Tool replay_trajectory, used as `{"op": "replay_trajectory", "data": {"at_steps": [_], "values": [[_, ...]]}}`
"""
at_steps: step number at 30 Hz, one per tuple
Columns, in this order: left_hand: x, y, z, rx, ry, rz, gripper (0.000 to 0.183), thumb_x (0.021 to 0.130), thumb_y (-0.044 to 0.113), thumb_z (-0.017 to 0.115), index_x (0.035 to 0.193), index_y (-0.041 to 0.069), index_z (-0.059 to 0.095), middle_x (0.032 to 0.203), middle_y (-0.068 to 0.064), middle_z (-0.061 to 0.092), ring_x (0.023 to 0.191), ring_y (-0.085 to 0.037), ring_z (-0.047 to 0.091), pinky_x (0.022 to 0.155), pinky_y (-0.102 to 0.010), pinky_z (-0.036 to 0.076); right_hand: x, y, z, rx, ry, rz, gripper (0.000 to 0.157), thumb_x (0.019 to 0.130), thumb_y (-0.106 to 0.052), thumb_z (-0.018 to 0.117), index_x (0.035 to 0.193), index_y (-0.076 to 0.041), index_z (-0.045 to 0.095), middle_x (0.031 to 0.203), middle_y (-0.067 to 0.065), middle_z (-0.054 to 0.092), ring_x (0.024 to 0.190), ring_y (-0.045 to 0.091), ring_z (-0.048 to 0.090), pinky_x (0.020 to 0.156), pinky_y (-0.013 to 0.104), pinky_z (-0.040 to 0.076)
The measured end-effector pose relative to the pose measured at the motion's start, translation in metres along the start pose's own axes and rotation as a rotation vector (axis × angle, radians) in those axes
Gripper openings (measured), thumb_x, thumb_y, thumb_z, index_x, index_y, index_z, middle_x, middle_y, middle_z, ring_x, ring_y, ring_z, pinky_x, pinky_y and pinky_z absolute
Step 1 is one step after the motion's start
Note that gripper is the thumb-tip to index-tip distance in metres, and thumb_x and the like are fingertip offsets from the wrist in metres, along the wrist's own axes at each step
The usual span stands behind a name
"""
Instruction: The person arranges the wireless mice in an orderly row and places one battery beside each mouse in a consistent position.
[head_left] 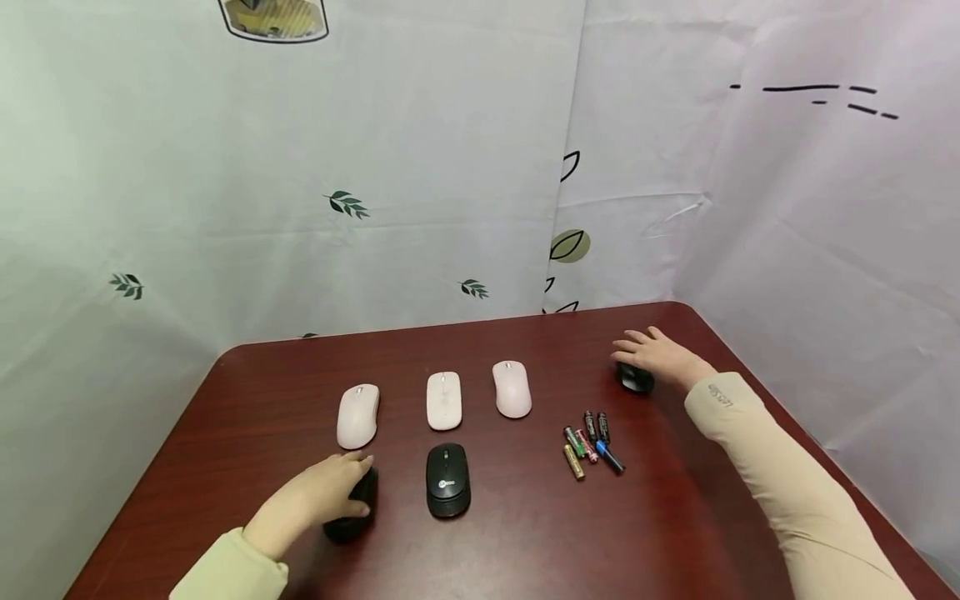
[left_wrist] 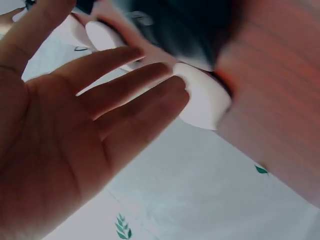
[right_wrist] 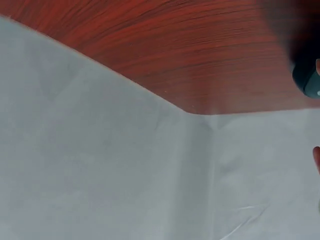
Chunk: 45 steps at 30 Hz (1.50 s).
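Note:
At the table's left front, my left hand (head_left: pixel 321 490) reaches over a black computer mouse (head_left: pixel 348 527), partly covering it. In the left wrist view its fingers are spread and nearly straight, with the dark mouse (left_wrist: pixel 175 30) blurred beyond them. Toward the far right corner, my right hand (head_left: pixel 660 358) is over another black mouse (head_left: pixel 637 380), fingers extended. The right wrist view catches only fingertips at its edge and part of that mouse (right_wrist: pixel 306 80). A third black mouse (head_left: pixel 447 481) lies between the hands, closer to the left one.
Behind the black mice stand three pale mice: a left one (head_left: pixel 357 417), a flat white one (head_left: pixel 444 402) and a pinkish one (head_left: pixel 512 390). Several loose batteries (head_left: pixel 574 462) lie right of centre. The dark red table (head_left: pixel 525 533) meets pale curtains (head_left: pixel 450 167) behind and beside it.

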<state>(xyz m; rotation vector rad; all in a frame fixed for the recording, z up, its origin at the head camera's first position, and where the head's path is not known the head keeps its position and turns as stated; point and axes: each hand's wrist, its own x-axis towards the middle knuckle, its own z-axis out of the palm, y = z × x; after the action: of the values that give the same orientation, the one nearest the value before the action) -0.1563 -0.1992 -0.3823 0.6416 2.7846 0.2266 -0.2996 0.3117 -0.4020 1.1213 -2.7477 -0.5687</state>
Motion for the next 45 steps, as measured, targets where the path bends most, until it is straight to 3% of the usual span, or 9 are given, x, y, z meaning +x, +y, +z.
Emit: {"op": "replay_trajectory", "data": {"at_steps": [5,8,13,19,27,31,34,39,45], "values": [[0.013,0.018,-0.002,0.074,0.232,0.189,0.039,0.078,0.019,0.074,0.11,-0.001,0.065,0.108,-0.013,0.064,0.097,-0.027,0.063,0.081,-0.043,0.051,-0.002,0.0,0.005,-0.061,-0.021,-0.062,0.048,0.083,0.006,0.06,0.128,-0.012,0.055,0.135,0.011,0.053,0.125,0.036,0.048,0.098,0.056,0.04],[0.024,0.03,0.001,0.054,0.304,0.247,0.028,0.08,0.018,0.072,0.104,0.004,0.068,0.101,-0.008,0.066,0.091,-0.023,0.065,0.077,-0.039,0.052,-0.001,-0.001,0.014,-0.097,-0.008,-0.108,0.044,0.083,0.005,0.061,0.124,-0.011,0.056,0.13,0.012,0.056,0.122,0.034,0.051,0.097,0.053,0.042],[0.04,0.053,0.007,-0.04,0.235,0.224,0.03,0.081,0.018,0.071,0.108,0.005,0.068,0.109,-0.01,0.066,0.098,-0.027,0.064,0.08,-0.043,0.052,-0.004,-0.004,0.022,-0.173,-0.001,-0.174,0.039,0.086,-0.001,0.059,0.124,-0.01,0.056,0.126,0.011,0.059,0.119,0.03,0.054,0.096,0.045,0.045],[0.052,0.066,0.016,-0.038,0.12,0.229,0.044,0.08,0.021,0.074,0.12,0.005,0.064,0.131,-0.021,0.055,0.116,-0.038,0.056,0.092,-0.05,0.046,-0.008,-0.003,0.023,-0.176,0.047,-0.183,0.036,0.086,-0.003,0.057,0.122,-0.009,0.057,0.124,0.011,0.061,0.118,0.03,0.056,0.094,0.045,0.045],[0.056,0.063,0.021,-0.063,0.11,0.256,0.033,0.078,0.016,0.076,0.105,0.0,0.069,0.107,-0.013,0.067,0.105,-0.029,0.062,0.087,-0.041,0.05,0.0,0.0,0.025,-0.164,0.116,-0.218,0.033,0.082,0.0,0.058,0.115,-0.008,0.06,0.116,0.012,0.064,0.114,0.029,0.058,0.089,0.043,0.046],[0.06,0.064,0.02,-0.061,0.103,0.258,0.031,0.076,0.017,0.078,0.102,0.001,0.07,0.102,-0.009,0.07,0.102,-0.027,0.063,0.085,-0.038,0.051,0.004,0.0,0.023,-0.074,0.157,-0.17,0.049,0.069,-0.003,0.077,0.113,-0.003,0.056,0.112,0.017,0.061,0.109,0.035,0.058,0.09,0.045,0.046],[0.062,0.067,0.019,-0.053,0.09,0.241,0.03,0.075,0.016,0.078,0.1,0.001,0.07,0.1,-0.009,0.071,0.1,-0.027,0.064,0.084,-0.038,0.052,0.012,-0.002,0.014,0.041,0.206,-0.107,0.061,0.063,-0.01,0.083,0.115,-0.001,0.054,0.11,0.02,0.057,0.103,0.036,0.056,0.089,0.047,0.047],[0.063,0.071,0.018,-0.015,0.091,0.233,0.028,0.073,0.014,0.08,0.096,0.0,0.07,0.094,-0.01,0.07,0.095,-0.027,0.064,0.081,-0.038,0.052,0.033,-0.015,-0.006,0.137,0.338,-0.066,0.067,0.067,-0.022,0.079,0.123,0.002,0.052,0.105,0.017,0.055,0.092,0.031,0.055,0.084,0.044,0.047],[0.064,0.072,0.017,-0.017,0.095,0.244,0.029,0.069,0.014,0.082,0.092,0.001,0.07,0.091,-0.009,0.07,0.092,-0.027,0.065,0.08,-0.038,0.053,0.056,-0.038,-0.026,0.07,0.485,-0.066,0.062,0.072,-0.027,0.076,0.125,-0.004,0.053,0.104,0.016,0.056,0.078,0.028,0.054,0.07,0.04,0.049]]}}
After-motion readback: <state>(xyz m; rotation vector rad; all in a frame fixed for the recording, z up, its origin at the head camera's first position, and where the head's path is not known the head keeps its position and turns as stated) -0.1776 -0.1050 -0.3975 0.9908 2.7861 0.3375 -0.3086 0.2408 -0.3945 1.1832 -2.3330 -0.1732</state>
